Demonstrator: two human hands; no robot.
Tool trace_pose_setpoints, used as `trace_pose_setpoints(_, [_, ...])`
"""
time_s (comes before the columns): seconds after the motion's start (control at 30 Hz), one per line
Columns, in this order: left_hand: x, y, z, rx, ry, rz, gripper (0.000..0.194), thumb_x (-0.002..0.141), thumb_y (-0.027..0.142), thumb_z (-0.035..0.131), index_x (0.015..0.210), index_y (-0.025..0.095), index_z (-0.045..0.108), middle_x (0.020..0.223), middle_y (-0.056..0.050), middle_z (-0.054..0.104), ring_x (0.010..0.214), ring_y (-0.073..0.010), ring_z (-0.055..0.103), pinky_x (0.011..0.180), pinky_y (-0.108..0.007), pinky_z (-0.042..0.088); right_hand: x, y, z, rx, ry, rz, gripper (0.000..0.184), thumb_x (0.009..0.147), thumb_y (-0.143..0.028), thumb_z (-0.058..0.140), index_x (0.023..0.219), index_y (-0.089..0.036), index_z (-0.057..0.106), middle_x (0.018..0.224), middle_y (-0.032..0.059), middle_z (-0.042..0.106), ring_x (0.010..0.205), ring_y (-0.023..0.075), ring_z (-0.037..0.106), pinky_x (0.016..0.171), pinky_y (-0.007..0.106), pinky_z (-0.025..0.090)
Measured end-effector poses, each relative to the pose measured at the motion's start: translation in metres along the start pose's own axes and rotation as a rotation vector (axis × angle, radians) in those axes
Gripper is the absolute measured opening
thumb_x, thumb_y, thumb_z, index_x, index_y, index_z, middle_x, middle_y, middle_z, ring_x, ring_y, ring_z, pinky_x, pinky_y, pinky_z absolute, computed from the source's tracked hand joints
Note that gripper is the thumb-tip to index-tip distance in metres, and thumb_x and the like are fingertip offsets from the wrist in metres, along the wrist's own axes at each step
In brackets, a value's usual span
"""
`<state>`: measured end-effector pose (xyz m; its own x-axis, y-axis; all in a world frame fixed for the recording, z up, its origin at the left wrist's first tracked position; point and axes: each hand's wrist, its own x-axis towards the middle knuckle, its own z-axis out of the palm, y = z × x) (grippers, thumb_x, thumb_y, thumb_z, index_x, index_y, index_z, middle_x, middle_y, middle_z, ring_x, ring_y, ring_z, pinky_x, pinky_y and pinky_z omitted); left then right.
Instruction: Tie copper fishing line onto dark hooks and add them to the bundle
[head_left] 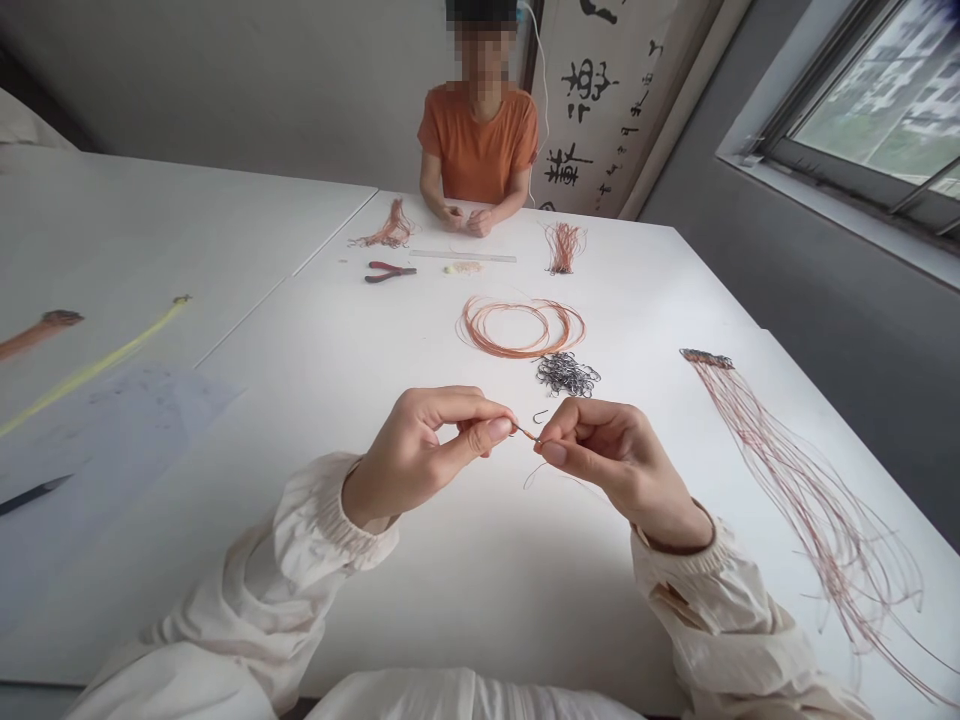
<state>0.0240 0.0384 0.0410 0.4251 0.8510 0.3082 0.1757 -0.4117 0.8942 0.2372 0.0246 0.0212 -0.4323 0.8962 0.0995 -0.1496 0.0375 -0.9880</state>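
Between my two hands, over the white table (480, 590), is a fish hook (528, 434) with orange line around its shank. My left hand (427, 440) pinches one end of it between thumb and fingers. The other end is gripped by the thumb and forefinger of my right hand (626, 455). A thin loose line (527, 480) curls out below the right fingertips. Just beyond my hands lies a single fish hook (540, 416), with a pile of dark fish hooks (568, 375) behind it. A coil of orange line (517, 352) rests against that pile.
To the right lies a bundle of hooked lines (772, 440). Across the table a person in an orange shirt (480, 145) sits with hands together, near red-handled pliers (386, 270), a ruler (465, 257) and another line bundle (562, 248). A yellow strand (112, 358) lies left.
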Motion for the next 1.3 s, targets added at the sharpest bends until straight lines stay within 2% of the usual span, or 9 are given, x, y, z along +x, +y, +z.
trace_pose_setpoints(0.13, [0.003, -0.004, -0.002, 0.001, -0.033, 0.066, 0.013, 0.088, 0.015, 0.063, 0.089, 0.015, 0.076, 0.071, -0.002, 0.064, 0.062, -0.0101, 0.054, 0.06, -0.024, 0.045, -0.004, -0.002, 0.005, -0.084, 0.063, 0.0, 0.012, 0.086, -0.026, 0.07, 0.083, -0.016, 0.065, 0.064, -0.0017, 0.051, 0.054, 0.0083, 0.037, 0.048, 0.024, 0.028])
trace_pose_setpoints(0.33, [0.003, -0.006, -0.004, 0.023, -0.092, 0.085, 0.012, 0.086, 0.014, 0.066, 0.093, 0.015, 0.075, 0.076, -0.004, 0.067, 0.066, -0.0114, 0.057, 0.064, -0.024, 0.047, -0.011, 0.0, 0.014, -0.32, 0.216, -0.153, 0.007, 0.087, -0.02, 0.066, 0.081, -0.017, 0.065, 0.054, -0.0062, 0.036, 0.049, 0.0073, 0.028, 0.045, 0.025, 0.023])
trace_pose_setpoints(0.47, [0.004, -0.003, -0.003, 0.084, -0.065, 0.115, 0.009, 0.086, 0.017, 0.067, 0.088, 0.016, 0.075, 0.075, -0.004, 0.068, 0.065, -0.0115, 0.058, 0.063, -0.024, 0.049, -0.01, -0.001, 0.013, -0.366, 0.213, -0.14, 0.008, 0.087, -0.021, 0.066, 0.08, -0.017, 0.066, 0.054, -0.0055, 0.037, 0.049, 0.008, 0.029, 0.046, 0.025, 0.024])
trace_pose_setpoints(0.57, [0.004, 0.0, -0.002, 0.138, -0.05, 0.119, 0.011, 0.087, 0.019, 0.065, 0.087, 0.016, 0.076, 0.072, -0.003, 0.068, 0.06, -0.0098, 0.056, 0.058, -0.021, 0.049, -0.007, -0.003, 0.007, -0.302, 0.124, -0.058, 0.012, 0.087, -0.027, 0.067, 0.083, -0.017, 0.066, 0.057, -0.0037, 0.042, 0.051, 0.009, 0.031, 0.047, 0.026, 0.025])
trace_pose_setpoints(0.67, [0.002, 0.003, -0.001, 0.101, -0.055, 0.06, 0.012, 0.088, 0.019, 0.064, 0.087, 0.016, 0.076, 0.07, -0.003, 0.067, 0.054, -0.0079, 0.057, 0.051, -0.018, 0.051, -0.004, -0.005, 0.001, -0.246, 0.045, -0.001, 0.016, 0.087, -0.031, 0.067, 0.084, -0.016, 0.066, 0.06, -0.0017, 0.047, 0.053, 0.0095, 0.033, 0.048, 0.026, 0.026])
trace_pose_setpoints(0.8, [0.0, 0.005, 0.002, -0.02, -0.079, -0.101, 0.013, 0.088, 0.019, 0.064, 0.09, 0.013, 0.075, 0.062, 0.0, 0.065, 0.045, -0.0074, 0.058, 0.042, -0.016, 0.051, -0.004, -0.007, -0.002, -0.263, 0.083, -0.025, 0.016, 0.087, -0.03, 0.068, 0.081, -0.015, 0.066, 0.061, -0.001, 0.049, 0.053, 0.0095, 0.034, 0.049, 0.027, 0.026])
trace_pose_setpoints(0.87, [-0.001, 0.004, 0.002, -0.038, -0.086, -0.129, 0.013, 0.089, 0.019, 0.064, 0.091, 0.013, 0.075, 0.063, 0.0, 0.066, 0.047, -0.0085, 0.061, 0.046, -0.017, 0.054, -0.004, -0.007, -0.001, -0.263, 0.096, -0.027, 0.015, 0.086, -0.029, 0.068, 0.08, -0.015, 0.066, 0.061, -0.0011, 0.049, 0.053, 0.0096, 0.034, 0.049, 0.027, 0.026])
trace_pose_setpoints(1.07, [0.0, -0.001, 0.001, 0.128, -0.062, 0.157, 0.016, 0.089, 0.012, 0.062, 0.096, 0.017, 0.076, 0.072, -0.003, 0.07, 0.066, -0.0118, 0.066, 0.064, -0.022, 0.056, -0.004, -0.008, 0.001, -0.229, 0.09, -0.017, 0.016, 0.086, -0.033, 0.068, 0.091, -0.017, 0.067, 0.055, -0.0064, 0.033, 0.049, 0.0084, 0.026, 0.047, 0.026, 0.021])
trace_pose_setpoints(1.3, [-0.001, -0.005, 0.002, 0.23, -0.053, 0.337, 0.021, 0.09, 0.009, 0.057, 0.102, 0.018, 0.073, 0.078, -0.005, 0.067, 0.069, -0.0127, 0.062, 0.065, -0.023, 0.054, -0.001, -0.004, 0.009, -0.192, 0.14, 0.003, 0.021, 0.087, -0.035, 0.067, 0.079, -0.016, 0.064, 0.053, -0.0051, 0.038, 0.048, 0.0077, 0.025, 0.045, 0.026, 0.018])
